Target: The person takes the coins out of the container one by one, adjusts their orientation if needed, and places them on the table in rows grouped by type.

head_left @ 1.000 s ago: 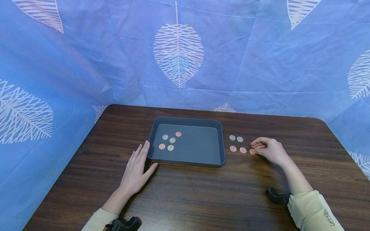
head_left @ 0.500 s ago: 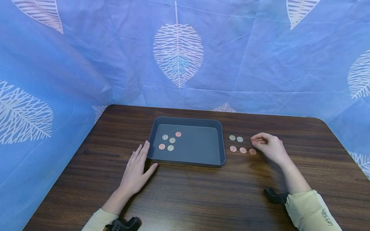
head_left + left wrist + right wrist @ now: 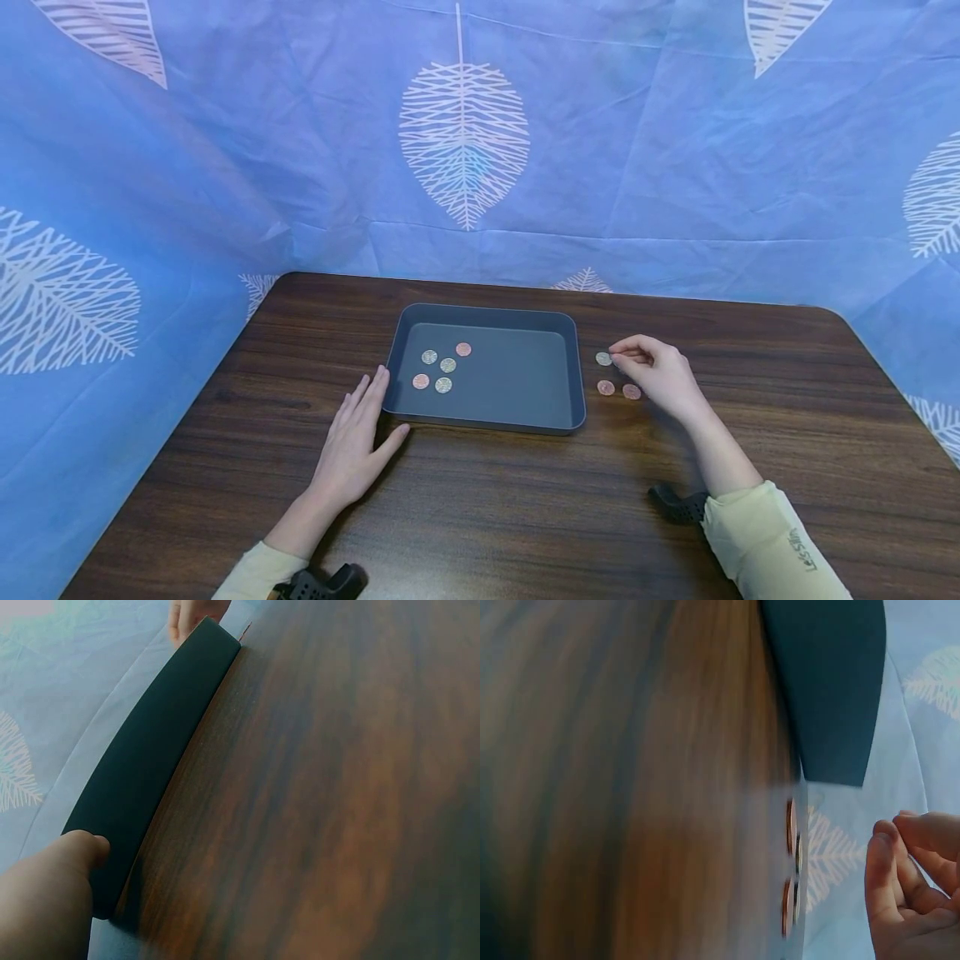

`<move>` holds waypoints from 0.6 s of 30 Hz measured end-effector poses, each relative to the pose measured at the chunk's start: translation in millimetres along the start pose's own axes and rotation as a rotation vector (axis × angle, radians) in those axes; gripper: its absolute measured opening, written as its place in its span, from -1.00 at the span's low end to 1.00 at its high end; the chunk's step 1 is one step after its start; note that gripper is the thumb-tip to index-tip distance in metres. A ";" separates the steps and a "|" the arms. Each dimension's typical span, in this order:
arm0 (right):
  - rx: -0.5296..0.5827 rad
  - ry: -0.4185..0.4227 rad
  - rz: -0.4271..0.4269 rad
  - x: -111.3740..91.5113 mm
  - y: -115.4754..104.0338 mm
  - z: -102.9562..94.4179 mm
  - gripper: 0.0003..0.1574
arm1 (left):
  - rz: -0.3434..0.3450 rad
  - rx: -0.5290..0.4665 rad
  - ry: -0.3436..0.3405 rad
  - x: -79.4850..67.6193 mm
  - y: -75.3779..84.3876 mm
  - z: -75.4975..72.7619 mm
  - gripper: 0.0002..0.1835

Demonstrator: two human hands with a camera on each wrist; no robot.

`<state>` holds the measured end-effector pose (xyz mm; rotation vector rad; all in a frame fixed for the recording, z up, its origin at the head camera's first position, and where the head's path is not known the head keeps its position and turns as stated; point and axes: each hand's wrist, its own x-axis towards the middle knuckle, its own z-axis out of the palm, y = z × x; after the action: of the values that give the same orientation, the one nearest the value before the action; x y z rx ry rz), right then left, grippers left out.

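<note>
My left hand (image 3: 348, 454) has its fingers spread against the left edge of the dark grey tray (image 3: 510, 420); its thumb (image 3: 86, 847) touches the front wall. Inside the tray lie several coins, including a copper one (image 3: 462, 349) and a silver one (image 3: 443, 385). To the right of the tray, my right hand (image 3: 663, 375) hovers over loose coins, fingers curled and thumb tip meeting the fingertips. No coin shows between them in the right wrist view. A silver coin (image 3: 603, 358) lies by those fingertips. Two copper coins, one (image 3: 606, 387) nearer the tray, lie below; the hand hides others.
The dark wooden table (image 3: 510, 517) carries everything. Behind it hangs a blue cloth (image 3: 315, 150) with white leaf prints. A black wrist device (image 3: 678, 504) sits at each cuff.
My right hand has let go of the rightmost copper coin, lifted, and moved left toward the silver coins. The left hand and tray have stayed put.
</note>
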<state>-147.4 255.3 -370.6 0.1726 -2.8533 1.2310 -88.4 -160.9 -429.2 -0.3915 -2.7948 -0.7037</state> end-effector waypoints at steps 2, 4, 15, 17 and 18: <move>0.031 -0.004 -0.007 2.2 -6.3 5.0 -0.61 | -0.003 -0.001 -0.002 0.1 0.0 -0.1 -0.18; 0.051 -0.007 -0.021 4.8 -12.1 10.5 -0.59 | -0.007 -0.006 -0.005 0.1 0.2 -0.3 -0.19; 0.249 -0.103 -0.083 15.6 -48.0 42.2 -0.65 | -0.005 -0.009 -0.010 0.6 -0.9 0.3 -0.25; 0.278 -0.119 -0.104 17.9 -54.9 49.5 -0.68 | -0.005 -0.010 -0.010 0.7 -1.1 0.3 -0.25; 0.286 -0.127 -0.117 19.2 -58.2 53.7 -0.68 | -0.005 -0.010 -0.010 0.6 -1.0 0.3 -0.25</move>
<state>-159.0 174.9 -364.0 0.4326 -2.7041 1.6515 -89.4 -161.6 -429.7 -0.3906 -2.8038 -0.7189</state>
